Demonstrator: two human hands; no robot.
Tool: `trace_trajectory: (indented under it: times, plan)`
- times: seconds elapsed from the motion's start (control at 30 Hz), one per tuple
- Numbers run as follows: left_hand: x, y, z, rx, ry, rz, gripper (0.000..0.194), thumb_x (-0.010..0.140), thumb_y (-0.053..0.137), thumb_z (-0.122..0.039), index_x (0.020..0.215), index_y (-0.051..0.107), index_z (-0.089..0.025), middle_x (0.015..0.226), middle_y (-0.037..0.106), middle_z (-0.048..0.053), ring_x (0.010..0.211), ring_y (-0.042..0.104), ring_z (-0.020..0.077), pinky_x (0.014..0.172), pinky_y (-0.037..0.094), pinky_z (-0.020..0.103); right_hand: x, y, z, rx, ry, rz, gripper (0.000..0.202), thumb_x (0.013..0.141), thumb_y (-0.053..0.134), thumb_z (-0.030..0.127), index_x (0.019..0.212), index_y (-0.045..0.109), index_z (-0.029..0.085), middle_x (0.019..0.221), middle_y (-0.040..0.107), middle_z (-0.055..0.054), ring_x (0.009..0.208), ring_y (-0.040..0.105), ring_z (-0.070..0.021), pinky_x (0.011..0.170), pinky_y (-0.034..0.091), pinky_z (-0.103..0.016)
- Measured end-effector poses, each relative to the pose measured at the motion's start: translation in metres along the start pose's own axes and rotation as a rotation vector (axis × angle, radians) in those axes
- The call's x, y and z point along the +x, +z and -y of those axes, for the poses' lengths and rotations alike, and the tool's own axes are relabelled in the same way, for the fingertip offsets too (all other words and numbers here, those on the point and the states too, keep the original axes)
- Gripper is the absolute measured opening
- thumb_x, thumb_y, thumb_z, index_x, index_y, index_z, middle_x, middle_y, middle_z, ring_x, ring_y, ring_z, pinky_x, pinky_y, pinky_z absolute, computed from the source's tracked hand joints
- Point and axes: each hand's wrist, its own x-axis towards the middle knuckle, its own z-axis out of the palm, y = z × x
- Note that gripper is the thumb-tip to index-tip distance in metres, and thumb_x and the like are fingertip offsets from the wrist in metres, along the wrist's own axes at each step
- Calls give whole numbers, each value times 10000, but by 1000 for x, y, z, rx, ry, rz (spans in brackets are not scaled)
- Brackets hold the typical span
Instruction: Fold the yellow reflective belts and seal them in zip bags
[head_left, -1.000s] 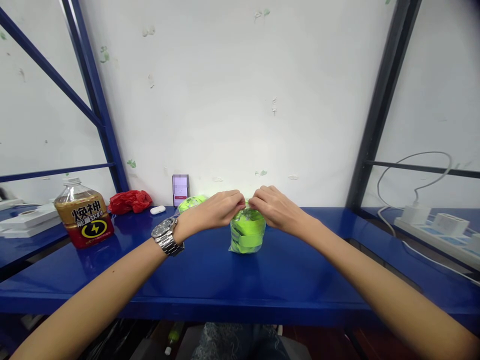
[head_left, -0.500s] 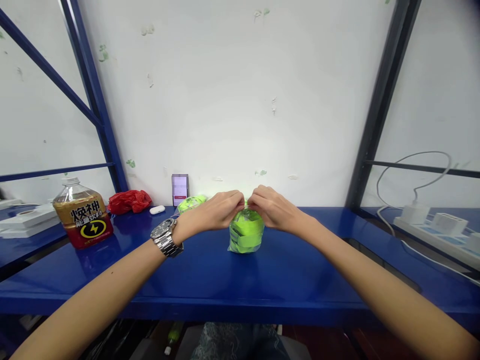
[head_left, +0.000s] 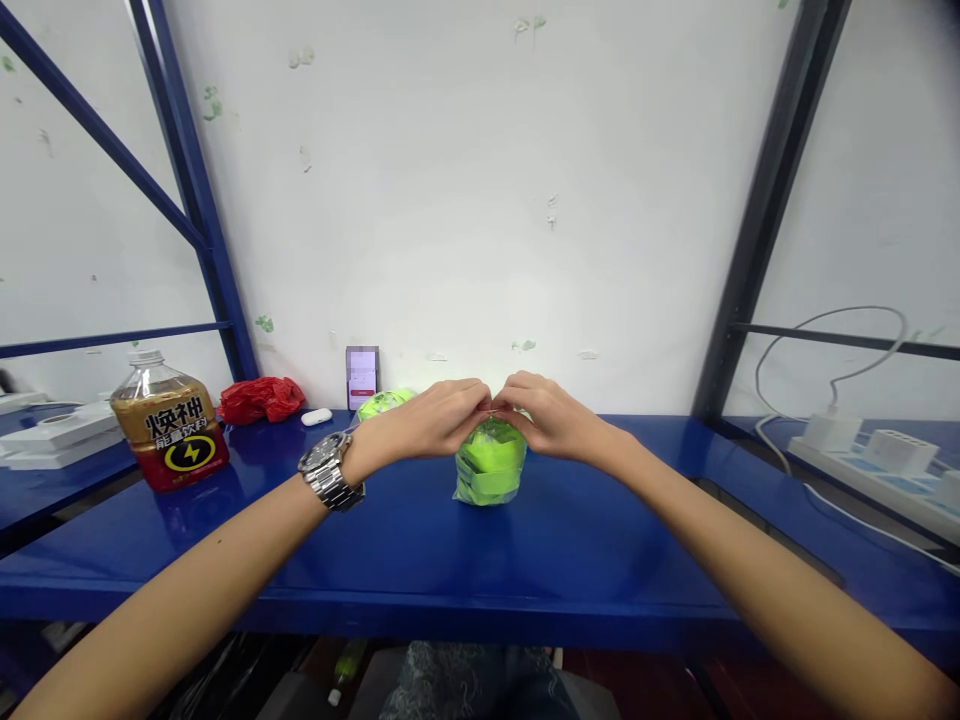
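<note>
A clear plastic bag (head_left: 490, 470) packed with neon-green folded material stands on the blue table (head_left: 390, 560). Above it, my left hand (head_left: 442, 415) has its fingertips pinched together at the bag's gathered top. My right hand (head_left: 551, 418) meets it there from the other side, thumb and fingers closed on the same neck. A thin strand shows between the fingertips, too small to make out. Another neon-green bundle (head_left: 384, 403) lies behind my left hand, partly covered by it. A metal watch (head_left: 330, 470) is on my left wrist.
At the left stand a large drink bottle (head_left: 171, 425) and a crumpled red plastic bag (head_left: 261, 400). A white case (head_left: 316, 417) and an upright phone (head_left: 362, 378) are near the wall. Right, a dark flat device (head_left: 765, 530) lies beside a power strip (head_left: 892, 470) with cables.
My fingers have shifted slightly at the bag's top, and my right thumb now sits lower, apart from the index finger's knuckle. The bag stays in place; the view has moved a little.
</note>
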Motion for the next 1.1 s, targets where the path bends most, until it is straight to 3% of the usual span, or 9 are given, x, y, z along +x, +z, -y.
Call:
trace_trajectory:
  times: [0.17,0.43,0.57,0.67,0.73,0.87,0.97,1.1]
  plan:
    - [-2,5,6,39,11,-35,104,900,395,-163,853,487,-166,762,557,36,633,459,128,585,360,283,-5,-6,-3,68,84,-16,122,804,502,78,779,594,155,766,595,-52,690,508,-144,628,375,-261]
    - [7,0,-10,75,21,-1,105,890,399,-147,855,498,-152,813,566,60,686,491,135,601,371,270,1,16,10,-222,253,-176,169,566,524,4,525,572,160,527,532,-21,569,456,-145,532,279,-256]
    - [6,4,-7,174,4,-2,154,760,418,-21,808,466,-159,765,545,44,629,442,129,554,326,264,1,8,13,-50,204,-206,133,647,561,44,629,643,147,599,593,-29,576,502,-131,553,335,-243]
    - [5,16,0,262,-69,-92,285,581,421,37,778,455,-167,735,529,26,642,432,138,556,306,262,-3,1,10,105,231,-200,80,716,595,123,708,670,151,649,632,-25,575,532,-116,567,368,-228]
    - [5,24,3,278,-108,-150,306,535,406,40,753,452,-170,717,520,20,653,430,144,567,308,265,-6,2,8,90,267,-198,107,704,579,101,657,659,154,609,625,-16,537,516,-108,539,351,-223]
    - [8,25,-1,166,-64,-150,257,616,412,31,767,469,-169,761,535,27,682,452,142,610,349,265,-10,13,8,-106,336,-243,168,589,513,18,547,610,150,546,594,-23,533,505,-126,513,310,-231]
    - [11,17,-10,87,-17,-95,162,735,432,-32,815,480,-165,809,551,40,685,473,139,606,365,264,-9,19,12,-170,354,-265,174,584,490,32,551,607,156,545,589,-26,544,502,-136,517,301,-238]
    - [13,20,-15,200,-53,-138,213,640,414,5,748,447,-176,714,523,27,629,444,145,561,332,275,-4,15,21,-154,276,-281,186,618,463,44,569,602,159,543,560,-25,549,485,-134,527,295,-245]
